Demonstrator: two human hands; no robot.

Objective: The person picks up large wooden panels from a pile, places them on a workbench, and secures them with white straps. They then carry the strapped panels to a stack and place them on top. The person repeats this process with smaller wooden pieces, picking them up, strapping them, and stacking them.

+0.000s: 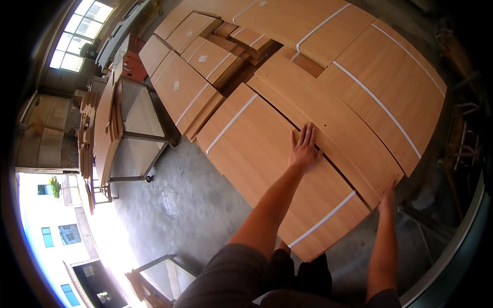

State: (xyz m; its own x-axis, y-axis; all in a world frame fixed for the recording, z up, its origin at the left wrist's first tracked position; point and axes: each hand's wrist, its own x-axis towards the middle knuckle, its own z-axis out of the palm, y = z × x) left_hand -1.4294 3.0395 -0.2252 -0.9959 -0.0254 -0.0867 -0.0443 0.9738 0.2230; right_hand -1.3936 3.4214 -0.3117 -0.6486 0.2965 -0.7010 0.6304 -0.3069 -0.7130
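My left hand lies flat with fingers stretched out beside the dark gap between two stacks of light-brown wooden panels. Under its wrist is the nearer panel stack, bound with white straps near both ends. Across the gap lies a long unstrapped wooden panel with small holes and a stepped edge. At the near right end of that panel, my right hand touches the corner. Its fingers are partly hidden and blurred, so their grip does not show.
More strapped panel stacks lie beyond, and smaller bundles stand at the far left. A metal-framed trolley with upright boards stands left on the grey concrete floor. Another frame is at the lower left.
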